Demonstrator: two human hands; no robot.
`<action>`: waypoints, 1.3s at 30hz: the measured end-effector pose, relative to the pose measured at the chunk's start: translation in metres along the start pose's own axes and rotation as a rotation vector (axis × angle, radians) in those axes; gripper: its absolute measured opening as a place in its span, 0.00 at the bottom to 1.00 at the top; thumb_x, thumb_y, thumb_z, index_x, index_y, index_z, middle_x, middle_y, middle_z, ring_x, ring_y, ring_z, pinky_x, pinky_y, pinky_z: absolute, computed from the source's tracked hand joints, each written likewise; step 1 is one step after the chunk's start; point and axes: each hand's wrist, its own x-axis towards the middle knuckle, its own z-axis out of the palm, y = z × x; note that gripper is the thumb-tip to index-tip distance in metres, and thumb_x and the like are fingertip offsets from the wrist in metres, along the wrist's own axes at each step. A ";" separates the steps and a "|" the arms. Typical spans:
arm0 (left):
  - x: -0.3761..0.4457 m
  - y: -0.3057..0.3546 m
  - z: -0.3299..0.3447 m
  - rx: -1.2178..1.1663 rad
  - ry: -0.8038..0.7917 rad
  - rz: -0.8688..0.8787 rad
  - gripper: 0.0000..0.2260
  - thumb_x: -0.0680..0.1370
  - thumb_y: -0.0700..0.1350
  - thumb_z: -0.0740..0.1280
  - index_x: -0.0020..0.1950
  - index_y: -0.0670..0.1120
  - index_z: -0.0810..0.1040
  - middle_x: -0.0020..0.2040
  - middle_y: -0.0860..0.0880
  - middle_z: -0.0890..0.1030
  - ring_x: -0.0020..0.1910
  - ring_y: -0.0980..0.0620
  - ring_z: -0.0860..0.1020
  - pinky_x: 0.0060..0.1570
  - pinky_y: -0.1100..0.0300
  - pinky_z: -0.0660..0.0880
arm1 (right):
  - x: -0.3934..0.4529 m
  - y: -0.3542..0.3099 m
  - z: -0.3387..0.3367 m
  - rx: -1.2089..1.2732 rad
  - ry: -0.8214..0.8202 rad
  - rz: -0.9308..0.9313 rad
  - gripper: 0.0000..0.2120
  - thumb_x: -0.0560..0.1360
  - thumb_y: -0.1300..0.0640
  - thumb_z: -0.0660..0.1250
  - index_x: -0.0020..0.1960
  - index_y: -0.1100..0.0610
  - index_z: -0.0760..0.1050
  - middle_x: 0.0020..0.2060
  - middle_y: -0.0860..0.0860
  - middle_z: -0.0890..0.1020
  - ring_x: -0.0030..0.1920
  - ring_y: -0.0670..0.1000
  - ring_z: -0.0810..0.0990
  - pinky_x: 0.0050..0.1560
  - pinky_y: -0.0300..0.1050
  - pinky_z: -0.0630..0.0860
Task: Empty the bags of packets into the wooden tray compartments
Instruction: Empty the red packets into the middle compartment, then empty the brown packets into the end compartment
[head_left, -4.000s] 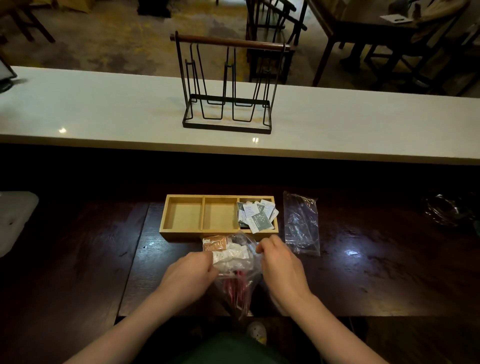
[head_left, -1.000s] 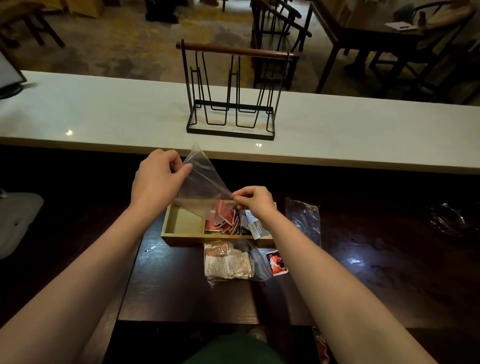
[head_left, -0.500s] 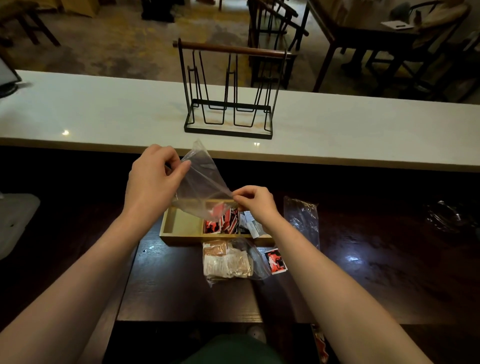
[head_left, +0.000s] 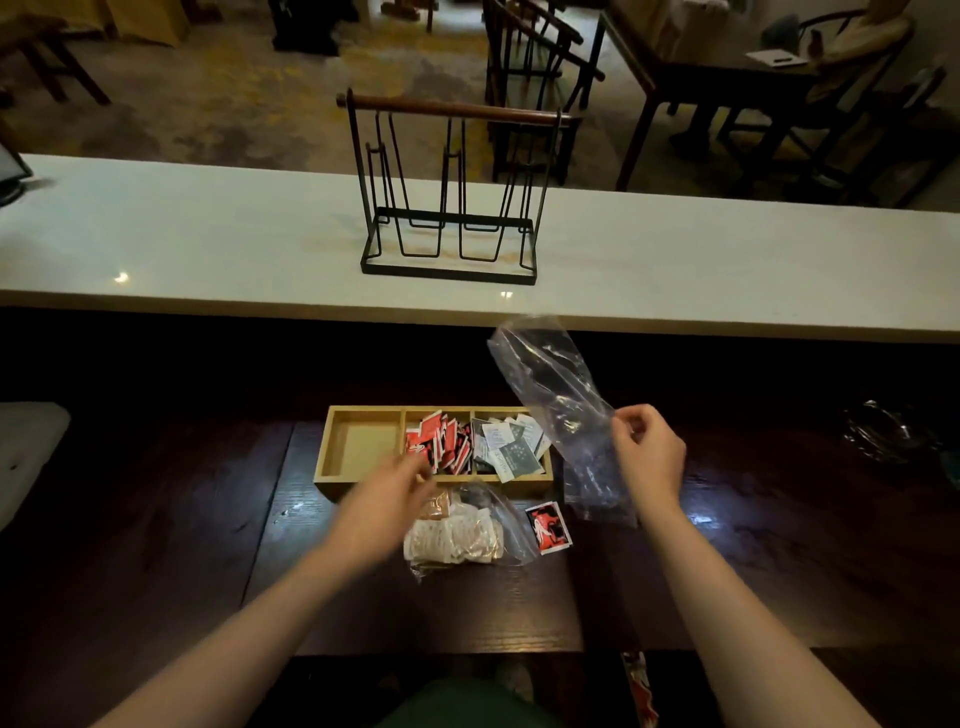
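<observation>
Over dark table (head_left: 156, 545), right hand (head_left: 649, 457) pinches empty bag (head_left: 550, 384).

Dim scene, glare spots on dark tabletop (head_left: 696, 519), motion-blurred left hand (head_left: 384, 512), wide-angle edges

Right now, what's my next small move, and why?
Probably drop the empty bag from your right hand and grip the full bag by your left hand: the wooden tray has its left compartment bare.
</observation>
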 end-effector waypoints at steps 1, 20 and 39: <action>-0.003 0.001 0.016 0.022 -0.106 0.015 0.09 0.79 0.51 0.60 0.58 0.53 0.73 0.57 0.51 0.75 0.45 0.59 0.76 0.46 0.63 0.75 | -0.001 0.008 -0.004 -0.021 0.024 0.011 0.03 0.73 0.61 0.67 0.45 0.55 0.79 0.37 0.50 0.81 0.40 0.53 0.79 0.43 0.45 0.73; 0.025 0.027 0.087 0.539 -0.339 0.192 0.16 0.81 0.57 0.51 0.64 0.52 0.67 0.61 0.44 0.76 0.55 0.42 0.78 0.48 0.47 0.76 | -0.031 0.063 -0.006 -0.585 -0.016 -0.067 0.09 0.75 0.55 0.66 0.53 0.57 0.79 0.50 0.56 0.75 0.51 0.58 0.76 0.47 0.52 0.75; -0.020 -0.011 0.043 -0.248 0.028 -0.128 0.13 0.75 0.40 0.67 0.38 0.56 0.69 0.35 0.55 0.77 0.33 0.63 0.77 0.29 0.71 0.69 | -0.108 -0.045 0.083 0.177 -0.842 0.237 0.07 0.76 0.60 0.67 0.50 0.61 0.81 0.38 0.50 0.82 0.35 0.49 0.82 0.36 0.41 0.80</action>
